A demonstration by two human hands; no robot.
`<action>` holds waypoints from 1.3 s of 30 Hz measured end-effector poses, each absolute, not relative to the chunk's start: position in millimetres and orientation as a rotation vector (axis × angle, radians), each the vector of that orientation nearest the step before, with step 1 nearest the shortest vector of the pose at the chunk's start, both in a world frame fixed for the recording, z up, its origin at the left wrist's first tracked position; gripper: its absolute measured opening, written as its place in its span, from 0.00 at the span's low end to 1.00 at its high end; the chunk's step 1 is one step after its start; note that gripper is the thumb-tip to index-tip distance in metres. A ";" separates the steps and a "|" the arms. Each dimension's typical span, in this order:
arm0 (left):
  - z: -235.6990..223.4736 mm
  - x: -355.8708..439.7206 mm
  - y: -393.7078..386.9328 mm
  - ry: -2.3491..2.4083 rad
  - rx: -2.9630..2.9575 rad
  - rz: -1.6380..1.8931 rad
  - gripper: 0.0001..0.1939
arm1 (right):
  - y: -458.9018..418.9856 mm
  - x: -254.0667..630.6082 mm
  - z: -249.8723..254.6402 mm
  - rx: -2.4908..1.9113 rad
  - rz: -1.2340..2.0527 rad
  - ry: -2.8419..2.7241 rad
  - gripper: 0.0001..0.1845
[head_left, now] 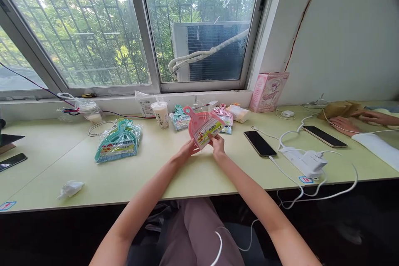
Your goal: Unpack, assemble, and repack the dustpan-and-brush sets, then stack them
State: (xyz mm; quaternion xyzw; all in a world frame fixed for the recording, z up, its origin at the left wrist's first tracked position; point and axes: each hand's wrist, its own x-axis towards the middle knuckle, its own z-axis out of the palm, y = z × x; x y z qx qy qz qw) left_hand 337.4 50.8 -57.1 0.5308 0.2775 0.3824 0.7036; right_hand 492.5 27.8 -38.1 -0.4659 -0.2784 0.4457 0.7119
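A small pink dustpan set [203, 126] with a yellow label is held tilted above the pale green desk [156, 174]. My left hand [188, 149] pinches its lower left edge and my right hand [217, 143] pinches its lower right edge. Behind it lie a teal set [180, 117] and another pink set [225, 117] in clear wrap. A stack of teal dustpan sets [119, 141] in plastic lies to the left.
A drink cup [161, 114] stands by the window sill. Two phones [259, 143] [324, 136], a white charger block [307, 162] and cables lie to the right. Another person's hands [358, 121] rest at far right. A pink box [268, 90] leans on the wall. Crumpled tissue [70, 188] lies front left.
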 end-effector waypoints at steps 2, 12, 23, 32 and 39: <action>-58.6 340.1 47.5 0.573 1.239 0.757 0.30 | 29.1 496.4 -38.2 -1.017 0.976 -0.567 0.14; -48.7 334.6 55.6 0.595 1.215 1.080 0.41 | 29.7 492.4 -44.4 -0.990 1.076 -0.508 0.10; -36.3 328.8 39.7 0.599 1.403 1.187 0.44 | 29.7 477.0 -43.9 -1.031 1.170 -0.594 0.10; -42.5 335.4 42.7 0.467 1.535 1.163 0.47 | 44.2 512.3 -47.8 -1.125 1.026 -0.372 0.08; -34.9 334.7 36.9 0.481 1.519 1.188 0.44 | 44.3 505.5 -52.9 -0.872 0.963 -0.336 0.16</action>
